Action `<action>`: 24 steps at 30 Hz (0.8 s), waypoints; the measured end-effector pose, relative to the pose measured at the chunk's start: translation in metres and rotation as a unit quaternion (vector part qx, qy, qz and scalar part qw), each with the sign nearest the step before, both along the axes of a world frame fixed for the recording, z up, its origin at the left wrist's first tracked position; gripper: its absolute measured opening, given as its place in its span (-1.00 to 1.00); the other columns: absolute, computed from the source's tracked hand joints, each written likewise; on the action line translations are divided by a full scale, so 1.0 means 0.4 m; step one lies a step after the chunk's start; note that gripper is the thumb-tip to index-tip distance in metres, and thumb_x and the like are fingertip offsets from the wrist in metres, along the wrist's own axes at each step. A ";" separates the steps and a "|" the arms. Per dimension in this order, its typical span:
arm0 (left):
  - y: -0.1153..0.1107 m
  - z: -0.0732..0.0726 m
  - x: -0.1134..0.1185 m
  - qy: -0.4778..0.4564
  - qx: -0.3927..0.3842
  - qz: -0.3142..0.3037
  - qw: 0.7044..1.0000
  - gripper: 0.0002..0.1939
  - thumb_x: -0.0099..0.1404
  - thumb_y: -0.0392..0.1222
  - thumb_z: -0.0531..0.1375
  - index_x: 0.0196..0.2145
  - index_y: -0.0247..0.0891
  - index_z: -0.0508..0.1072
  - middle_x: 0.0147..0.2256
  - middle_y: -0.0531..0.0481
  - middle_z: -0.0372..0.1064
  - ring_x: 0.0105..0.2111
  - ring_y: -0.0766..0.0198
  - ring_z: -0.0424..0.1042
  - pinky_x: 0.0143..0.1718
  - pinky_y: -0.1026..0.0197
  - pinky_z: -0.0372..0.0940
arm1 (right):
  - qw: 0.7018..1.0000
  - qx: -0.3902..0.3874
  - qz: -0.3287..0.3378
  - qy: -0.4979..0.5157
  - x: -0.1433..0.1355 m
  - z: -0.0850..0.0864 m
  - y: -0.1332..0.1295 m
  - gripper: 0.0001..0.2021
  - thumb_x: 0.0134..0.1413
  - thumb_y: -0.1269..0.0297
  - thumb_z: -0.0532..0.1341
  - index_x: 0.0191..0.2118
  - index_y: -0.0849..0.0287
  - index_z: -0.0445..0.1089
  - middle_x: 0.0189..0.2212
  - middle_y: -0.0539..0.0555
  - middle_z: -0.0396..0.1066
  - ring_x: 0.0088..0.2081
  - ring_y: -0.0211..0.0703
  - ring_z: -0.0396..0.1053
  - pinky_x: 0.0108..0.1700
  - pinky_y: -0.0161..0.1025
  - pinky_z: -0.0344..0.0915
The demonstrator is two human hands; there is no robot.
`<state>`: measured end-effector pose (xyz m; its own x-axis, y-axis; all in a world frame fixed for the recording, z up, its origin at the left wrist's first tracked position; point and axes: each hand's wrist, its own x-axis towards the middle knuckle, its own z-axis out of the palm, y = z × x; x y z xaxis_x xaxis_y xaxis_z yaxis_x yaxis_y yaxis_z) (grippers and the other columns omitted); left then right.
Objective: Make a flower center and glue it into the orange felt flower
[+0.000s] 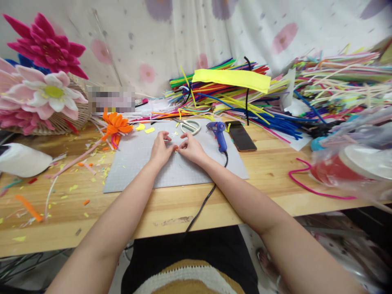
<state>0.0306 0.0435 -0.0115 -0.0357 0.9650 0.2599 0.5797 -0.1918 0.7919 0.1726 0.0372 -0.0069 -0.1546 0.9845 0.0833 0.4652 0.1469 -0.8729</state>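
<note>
Findings, left to right: an orange fuzzy flower (pixel 116 125) lies at the left edge of the gray cutting mat (pixel 131 173), well apart from the grip. Over the mat, the left hand (pixel 160 152) has its thumb reaching inward, the upper fingers bent and held off it. A tiny orange-red piece with a speck of yellow (pixel 176 150) sits between the two hands, at the left thumb tip and just beside the right fingertips. Its outline is too small to make out, and the fingers partly cover it. The right hand (pixel 193 152) meets it from the other side, fingers curled and thumb tucked partly from view; whether either hand pinches the piece or merely touches it, I cannot tell. Scissors (pixel 191 127) lie beyond the hands, their blades hard to make out; a blue glue gun (pixel 219 136) and a phone (pixel 242 136) follow at right.
</note>
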 end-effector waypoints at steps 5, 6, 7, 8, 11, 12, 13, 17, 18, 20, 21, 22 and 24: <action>0.000 -0.002 -0.001 0.001 0.005 -0.002 1.000 -0.50 -0.05 -0.31 0.31 -0.16 -0.19 0.18 -0.28 0.03 0.31 -0.26 0.24 0.35 -0.18 0.11 0.25 | 0.999 -0.010 -0.010 0.031 0.009 0.000 0.006 -0.64 -0.18 0.40 0.20 -0.20 0.12 0.10 -0.57 -0.17 0.31 -0.46 -0.28 0.34 -0.31 -0.29 0.23; 0.000 -0.003 -0.001 -0.001 0.006 -0.004 1.000 -0.50 -0.04 -0.31 0.30 -0.17 -0.18 0.18 -0.28 0.04 0.31 -0.27 0.24 0.35 -0.18 0.11 0.25 | 0.999 -0.010 -0.012 0.037 0.011 -0.001 0.007 -0.64 -0.18 0.39 0.20 -0.20 0.12 0.10 -0.57 -0.17 0.31 -0.46 -0.28 0.34 -0.31 -0.29 0.23; 0.000 -0.003 -0.002 -0.003 0.006 -0.005 1.000 -0.50 -0.04 -0.31 0.30 -0.17 -0.18 0.18 -0.29 0.04 0.31 -0.27 0.24 0.35 -0.18 0.11 0.25 | 0.999 -0.009 -0.011 0.041 0.012 -0.003 0.007 -0.64 -0.18 0.39 0.19 -0.20 0.12 0.09 -0.57 -0.17 0.31 -0.47 -0.29 0.34 -0.31 -0.29 0.23; 0.000 -0.003 -0.002 -0.005 0.006 -0.006 1.000 -0.51 -0.04 -0.30 0.30 -0.16 -0.18 0.18 -0.29 0.04 0.31 -0.27 0.24 0.34 -0.17 0.11 0.25 | 0.999 -0.006 -0.007 0.044 0.013 -0.004 0.006 -0.64 -0.18 0.39 0.19 -0.20 0.12 0.09 -0.57 -0.17 0.31 -0.47 -0.29 0.34 -0.31 -0.29 0.23; -0.001 -0.002 -0.003 -0.009 0.005 -0.007 1.000 -0.52 -0.03 -0.30 0.29 -0.17 -0.18 0.19 -0.29 0.04 0.31 -0.28 0.25 0.34 -0.18 0.12 0.25 | 0.999 0.010 0.017 0.045 0.014 -0.008 0.003 -0.64 -0.17 0.39 0.18 -0.19 0.11 0.09 -0.56 -0.17 0.31 -0.48 -0.31 0.32 -0.32 -0.31 0.23; -0.001 -0.002 -0.003 -0.011 0.006 -0.008 1.000 -0.53 -0.03 -0.30 0.29 -0.17 -0.18 0.19 -0.29 0.04 0.31 -0.29 0.25 0.34 -0.18 0.12 0.25 | 0.999 0.015 0.024 0.043 0.014 -0.009 0.001 -0.64 -0.17 0.39 0.18 -0.18 0.12 0.10 -0.55 -0.17 0.32 -0.48 -0.31 0.32 -0.33 -0.31 0.22; -0.001 -0.001 -0.003 -0.014 0.008 -0.009 1.000 -0.53 -0.03 -0.30 0.29 -0.18 -0.17 0.19 -0.29 0.04 0.31 -0.29 0.25 0.34 -0.18 0.12 0.25 | 0.999 0.019 0.028 0.041 0.014 -0.009 0.000 -0.64 -0.17 0.39 0.18 -0.18 0.12 0.10 -0.55 -0.16 0.32 -0.48 -0.31 0.31 -0.33 -0.32 0.22; -0.001 -0.002 -0.004 -0.024 0.011 -0.016 1.000 -0.56 -0.02 -0.30 0.27 -0.19 -0.17 0.20 -0.30 0.05 0.31 -0.30 0.26 0.35 -0.19 0.12 0.26 | 0.999 0.026 0.027 0.023 0.012 -0.010 -0.001 -0.64 -0.17 0.38 0.19 -0.18 0.12 0.11 -0.55 -0.17 0.31 -0.49 -0.32 0.31 -0.36 -0.33 0.19; -0.001 -0.002 -0.004 -0.024 0.012 -0.016 1.000 -0.56 -0.01 -0.30 0.27 -0.19 -0.17 0.20 -0.30 0.05 0.32 -0.30 0.26 0.35 -0.19 0.13 0.26 | 0.999 0.028 0.026 0.018 0.011 -0.010 -0.001 -0.64 -0.17 0.38 0.19 -0.18 0.12 0.11 -0.55 -0.17 0.31 -0.49 -0.32 0.31 -0.36 -0.34 0.19; -0.001 -0.003 -0.003 -0.024 0.012 -0.016 1.000 -0.58 0.00 -0.30 0.26 -0.19 -0.18 0.20 -0.30 0.04 0.32 -0.30 0.27 0.35 -0.20 0.13 0.26 | 0.999 0.035 0.024 0.010 0.009 -0.012 -0.001 -0.65 -0.15 0.37 0.19 -0.17 0.11 0.11 -0.56 -0.17 0.30 -0.50 -0.32 0.31 -0.38 -0.34 0.17; -0.001 -0.003 -0.003 -0.024 0.012 -0.016 1.000 -0.59 0.01 -0.30 0.25 -0.19 -0.18 0.20 -0.30 0.04 0.32 -0.30 0.27 0.35 -0.21 0.14 0.26 | 0.999 0.038 0.023 0.006 0.008 -0.012 -0.001 -0.65 -0.15 0.36 0.19 -0.18 0.11 0.11 -0.56 -0.17 0.30 -0.50 -0.32 0.31 -0.38 -0.34 0.17; -0.001 -0.003 -0.003 -0.024 0.012 -0.016 0.999 -0.60 0.02 -0.29 0.25 -0.19 -0.19 0.20 -0.30 0.03 0.32 -0.30 0.27 0.35 -0.21 0.14 0.26 | 0.999 0.041 0.021 0.003 0.007 -0.013 -0.001 -0.66 -0.14 0.37 0.18 -0.18 0.11 0.11 -0.56 -0.17 0.30 -0.50 -0.31 0.31 -0.38 -0.34 0.17; -0.002 -0.003 -0.003 -0.025 0.014 -0.016 0.999 -0.63 0.05 -0.27 0.23 -0.18 -0.19 0.20 -0.30 0.02 0.33 -0.31 0.27 0.35 -0.22 0.14 0.25 | 0.999 0.043 0.016 -0.001 0.005 -0.013 -0.002 -0.67 -0.13 0.38 0.18 -0.18 0.11 0.12 -0.56 -0.17 0.30 -0.50 -0.31 0.31 -0.38 -0.34 0.16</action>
<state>0.0294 0.0428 -0.0127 -0.0176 0.9582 0.2854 0.5333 -0.2325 0.8134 0.1747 0.0363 -0.0119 -0.1855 0.9683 0.1673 0.4616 0.2362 -0.8551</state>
